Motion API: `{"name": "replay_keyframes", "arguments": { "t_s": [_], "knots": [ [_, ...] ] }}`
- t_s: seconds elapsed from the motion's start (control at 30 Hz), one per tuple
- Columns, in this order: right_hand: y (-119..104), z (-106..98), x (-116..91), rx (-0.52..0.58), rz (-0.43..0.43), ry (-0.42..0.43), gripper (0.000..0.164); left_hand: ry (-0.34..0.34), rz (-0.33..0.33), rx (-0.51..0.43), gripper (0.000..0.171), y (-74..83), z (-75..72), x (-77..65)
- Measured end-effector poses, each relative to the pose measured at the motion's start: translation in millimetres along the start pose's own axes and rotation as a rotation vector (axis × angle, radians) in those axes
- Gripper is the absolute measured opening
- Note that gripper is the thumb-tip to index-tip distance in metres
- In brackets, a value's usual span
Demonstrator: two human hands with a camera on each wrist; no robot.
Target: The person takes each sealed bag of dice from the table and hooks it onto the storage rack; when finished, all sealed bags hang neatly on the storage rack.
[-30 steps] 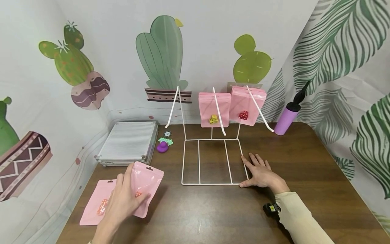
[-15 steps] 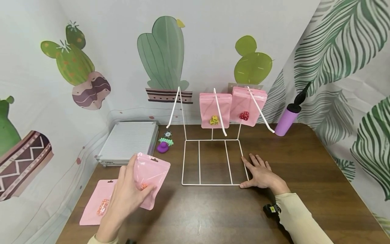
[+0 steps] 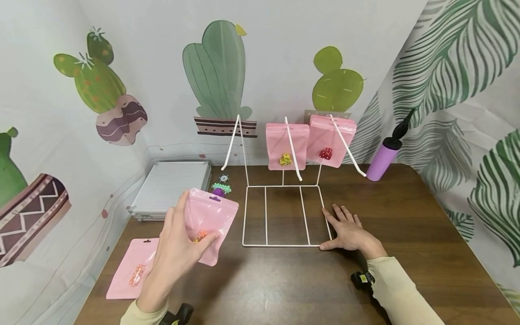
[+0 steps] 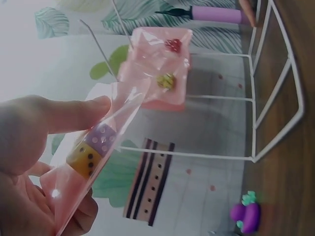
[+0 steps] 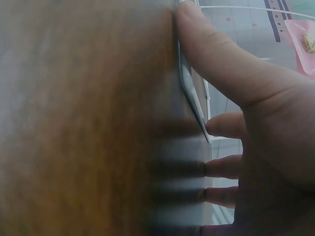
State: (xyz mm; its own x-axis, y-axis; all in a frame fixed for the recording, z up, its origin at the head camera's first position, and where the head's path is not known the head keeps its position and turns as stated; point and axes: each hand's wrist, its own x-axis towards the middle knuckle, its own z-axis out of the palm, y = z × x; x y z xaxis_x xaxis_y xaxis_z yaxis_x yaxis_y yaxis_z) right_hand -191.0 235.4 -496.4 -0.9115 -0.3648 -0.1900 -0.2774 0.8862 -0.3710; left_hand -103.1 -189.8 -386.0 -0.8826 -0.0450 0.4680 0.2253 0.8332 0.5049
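Note:
My left hand (image 3: pixel 174 253) pinches a pink zip bag (image 3: pixel 211 212) between thumb and fingers, raised over the table with its hang hole at the top. Through the bag's clear side, a purple die (image 4: pixel 102 139) and a yellow die (image 4: pixel 84 160) show in the left wrist view. A white wire rack (image 3: pixel 280 245) stands ahead with three prongs. Pink bags with yellow dice (image 3: pixel 285 159) hang on the middle prong; pink bags with red dice (image 3: pixel 326 153) hang on the right one. My right hand (image 3: pixel 347 230) rests with spread fingers on the table, touching the rack's right base wire.
Another pink bag (image 3: pixel 123 266) with orange dice lies at left, partly behind my left hand. Behind it is a silver case (image 3: pixel 170 185). Beside the case are a poker chip (image 3: pixel 224 178) and a purple toy (image 3: pixel 218 192). A purple hand pump (image 3: pixel 382 160) stands at back right.
My left hand has lifted the pink zip bag and carried it forward and to the right, towards the rack. The right hand stays in place.

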Motion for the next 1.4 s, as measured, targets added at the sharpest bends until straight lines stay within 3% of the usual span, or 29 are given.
{"name": "replay_keyframes", "arguments": {
  "t_s": [0.3,0.8,1.4],
  "knots": [
    [0.1,0.5,0.1,-0.005,0.002,0.000,0.117,0.101,0.114,-0.063,0.119,15.4,-0.7,12.3],
    [0.3,0.7,1.2,-0.013,0.001,0.010,0.118,0.162,0.164,-0.158,0.119,39.2,-1.9,28.1],
    [2.9,3.8,1.8,0.006,0.004,0.015,0.118,0.213,0.180,-0.205,0.114,43.0,1.7,41.6]
  ]
}}
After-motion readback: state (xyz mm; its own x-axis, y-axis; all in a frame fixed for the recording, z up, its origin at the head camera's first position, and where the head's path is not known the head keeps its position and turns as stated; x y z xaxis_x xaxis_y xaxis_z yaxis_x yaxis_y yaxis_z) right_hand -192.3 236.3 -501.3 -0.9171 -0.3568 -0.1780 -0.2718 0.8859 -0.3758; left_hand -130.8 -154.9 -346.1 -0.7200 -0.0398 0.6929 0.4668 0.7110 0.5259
